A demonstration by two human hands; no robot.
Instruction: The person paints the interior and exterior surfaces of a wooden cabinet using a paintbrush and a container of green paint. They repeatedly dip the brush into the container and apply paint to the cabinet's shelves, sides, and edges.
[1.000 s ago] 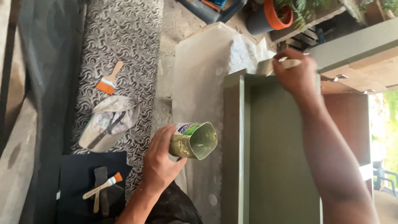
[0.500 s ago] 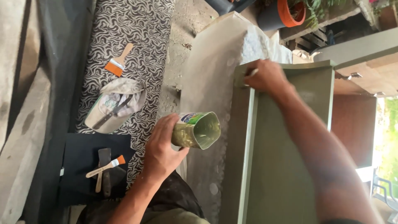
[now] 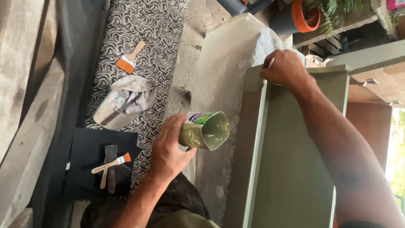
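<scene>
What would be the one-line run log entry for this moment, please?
left hand: holds dented paint can | right hand: grips thin handle at green panel top edge | nearby: orange-bristle brush on patterned mat

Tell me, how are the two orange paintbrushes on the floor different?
The upper brush lies alone on the black-and-white patterned mat; the lower brush rests on a dark sheet, across a dark tool. The upper brush has a wider, short orange head; the lower brush is slimmer with a longer pale handle. Both have wooden handles, and neither hand touches them.
</scene>
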